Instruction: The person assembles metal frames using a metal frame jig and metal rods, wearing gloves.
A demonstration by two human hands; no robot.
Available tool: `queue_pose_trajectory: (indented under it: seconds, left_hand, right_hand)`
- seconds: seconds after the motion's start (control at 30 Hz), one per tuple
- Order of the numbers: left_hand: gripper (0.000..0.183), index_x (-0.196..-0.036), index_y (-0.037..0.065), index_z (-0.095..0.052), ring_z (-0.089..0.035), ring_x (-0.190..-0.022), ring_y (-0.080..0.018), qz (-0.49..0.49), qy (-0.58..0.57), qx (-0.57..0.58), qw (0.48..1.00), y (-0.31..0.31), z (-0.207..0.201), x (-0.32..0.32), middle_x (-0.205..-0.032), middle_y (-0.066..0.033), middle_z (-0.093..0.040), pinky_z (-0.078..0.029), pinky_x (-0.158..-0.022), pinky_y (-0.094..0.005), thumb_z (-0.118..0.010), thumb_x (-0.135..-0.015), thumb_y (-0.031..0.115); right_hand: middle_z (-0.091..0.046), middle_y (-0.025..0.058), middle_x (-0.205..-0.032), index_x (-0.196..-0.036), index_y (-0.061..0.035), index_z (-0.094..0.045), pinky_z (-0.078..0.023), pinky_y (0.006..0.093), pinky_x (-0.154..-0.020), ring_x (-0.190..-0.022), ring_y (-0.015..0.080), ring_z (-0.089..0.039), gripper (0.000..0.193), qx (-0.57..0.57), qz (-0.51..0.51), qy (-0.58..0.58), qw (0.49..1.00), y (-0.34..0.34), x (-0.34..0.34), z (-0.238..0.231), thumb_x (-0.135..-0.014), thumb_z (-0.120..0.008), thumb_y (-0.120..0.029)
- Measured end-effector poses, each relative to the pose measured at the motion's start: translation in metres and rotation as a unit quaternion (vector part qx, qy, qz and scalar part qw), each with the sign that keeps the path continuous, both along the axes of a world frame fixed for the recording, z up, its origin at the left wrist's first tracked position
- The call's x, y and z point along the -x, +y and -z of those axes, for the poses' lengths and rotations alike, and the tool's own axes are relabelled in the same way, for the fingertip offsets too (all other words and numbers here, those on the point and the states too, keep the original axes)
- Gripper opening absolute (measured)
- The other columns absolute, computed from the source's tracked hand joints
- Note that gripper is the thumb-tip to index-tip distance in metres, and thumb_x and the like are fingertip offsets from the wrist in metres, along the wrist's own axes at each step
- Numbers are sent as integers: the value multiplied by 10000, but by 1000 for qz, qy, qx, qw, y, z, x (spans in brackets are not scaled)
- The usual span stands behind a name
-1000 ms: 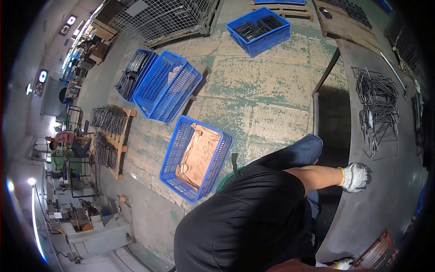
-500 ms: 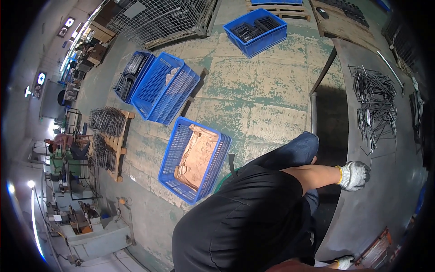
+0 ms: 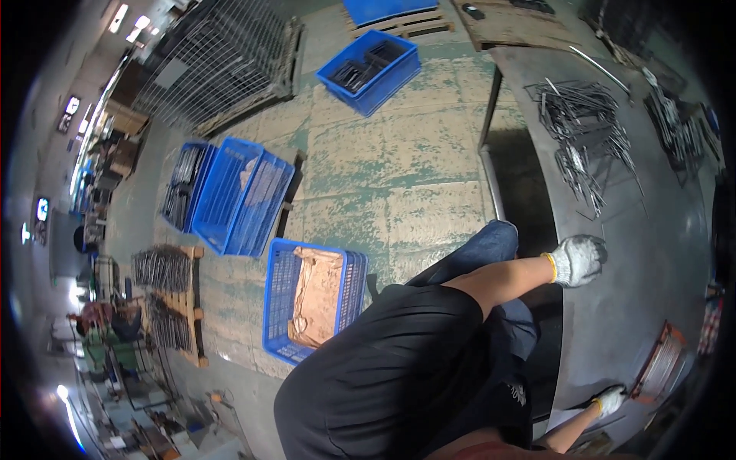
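Metal rods (image 3: 584, 130) lie beyond the left hand (image 3: 579, 261)

Head view: the tangled pile sits on the far part of the tabletop (image 3: 640, 268), apart from that hand, whose gloved fingers curl inward; any hold is hidden. The right hand (image 3: 610, 401), nearer, is just left of a red-framed rack (image 3: 659, 365); its grip cannot be told.

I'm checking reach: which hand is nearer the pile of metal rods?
Left. The left hand is over the table, close to the pile of metal rods; the right hand is much farther from it, near the orange-edged rack.
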State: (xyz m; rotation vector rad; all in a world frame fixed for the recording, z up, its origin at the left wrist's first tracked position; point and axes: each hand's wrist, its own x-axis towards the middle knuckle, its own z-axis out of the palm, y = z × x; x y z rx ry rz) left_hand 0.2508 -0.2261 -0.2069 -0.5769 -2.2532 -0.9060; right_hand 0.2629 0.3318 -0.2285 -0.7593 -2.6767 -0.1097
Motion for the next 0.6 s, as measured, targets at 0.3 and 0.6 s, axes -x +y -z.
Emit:
queue_pose_trajectory:
  seconds: [0.3,0.6]
  left_hand:
    - [172,-763,110,-639,-559,-1003,-308,-13,-15,39,999,-12,-10,0,-961,-83,-596,-483,-848,-430,-602,-762,278]
    - [169,-811,124,-652,-535,-1076,-304,-23,-15,53,998,-10,-8,-6,-1027,-65,-591,-462,-893,-428,-600,-774,281]
  right_hand:
    - [-638,261,-934,-1018,-23,-590,-445,526,-692,-803,459,-594,477,64,-2,30,998,-56,8,-13,-938,-417,-461]
    - [-649,235,-939,-998,-24,-598,-453,491,-716,-830,431,-599,443,71,-45,62,995,-50,7,-6,-935,-442,-434]
